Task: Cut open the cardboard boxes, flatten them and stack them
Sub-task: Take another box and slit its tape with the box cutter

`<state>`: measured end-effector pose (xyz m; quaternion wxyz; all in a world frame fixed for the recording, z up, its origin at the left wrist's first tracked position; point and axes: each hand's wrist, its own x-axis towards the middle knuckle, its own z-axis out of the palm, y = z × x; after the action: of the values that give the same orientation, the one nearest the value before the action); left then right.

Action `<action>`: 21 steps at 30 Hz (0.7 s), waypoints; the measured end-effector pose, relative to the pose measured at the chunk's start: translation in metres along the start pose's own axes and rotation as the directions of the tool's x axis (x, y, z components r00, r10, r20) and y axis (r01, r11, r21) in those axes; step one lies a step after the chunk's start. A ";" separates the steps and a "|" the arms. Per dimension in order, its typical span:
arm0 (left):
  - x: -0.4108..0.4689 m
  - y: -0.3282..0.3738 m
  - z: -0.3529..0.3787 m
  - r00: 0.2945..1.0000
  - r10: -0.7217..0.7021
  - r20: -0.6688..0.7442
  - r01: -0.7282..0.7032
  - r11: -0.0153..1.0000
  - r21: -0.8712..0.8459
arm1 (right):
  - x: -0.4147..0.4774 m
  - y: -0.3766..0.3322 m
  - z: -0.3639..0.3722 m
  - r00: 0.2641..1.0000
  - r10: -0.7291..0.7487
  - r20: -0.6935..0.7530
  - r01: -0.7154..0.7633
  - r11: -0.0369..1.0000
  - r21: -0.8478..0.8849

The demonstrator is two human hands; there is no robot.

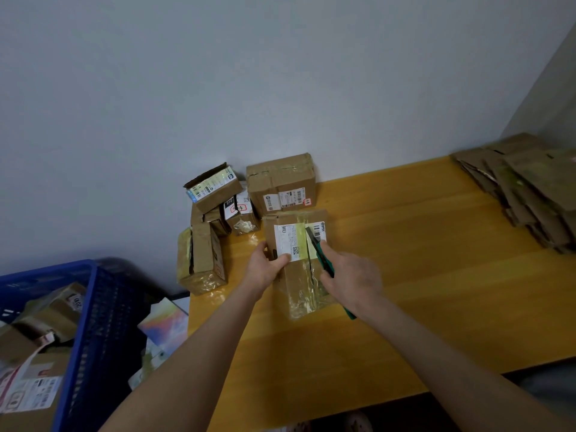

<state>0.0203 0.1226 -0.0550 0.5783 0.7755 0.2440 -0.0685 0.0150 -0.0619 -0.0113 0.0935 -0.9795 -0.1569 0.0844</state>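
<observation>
A taped cardboard box (299,275) with a white shipping label lies on the wooden table (405,275) in front of me. My left hand (266,266) grips its left side, thumb on the label. My right hand (350,279) holds a green utility knife (318,249), whose blade rests on the tape along the box's top seam. A stack of flattened cardboard (526,188) lies at the table's far right. Several uncut boxes (280,182) are piled against the wall at the table's back left.
A blue plastic crate (84,332) with more parcels stands on the floor to the left. A colourful flat package (165,325) lies between the crate and the table. The wall runs close behind the boxes.
</observation>
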 end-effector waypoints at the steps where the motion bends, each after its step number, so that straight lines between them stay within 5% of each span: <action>1: 0.000 0.000 0.001 1.000 -0.002 -0.007 0.002 1.000 0.000 | 0.000 -0.001 0.000 1.000 -0.004 0.005 0.004 1.000 -0.015; 14: -0.001 0.001 0.008 0.998 0.020 -0.056 -0.019 1.000 0.012 | -0.006 -0.002 0.010 0.992 -0.002 0.128 0.015 0.995 -0.103; 21: 0.007 0.002 0.007 0.987 -0.076 -0.143 0.060 0.992 -0.115 | -0.012 0.004 0.018 0.988 0.004 0.157 0.012 0.995 -0.102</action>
<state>0.0289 0.1178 -0.0585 0.5979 0.7366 0.3158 -0.0175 0.0011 -0.0668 -0.0274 0.0306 -0.9730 -0.1700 0.1527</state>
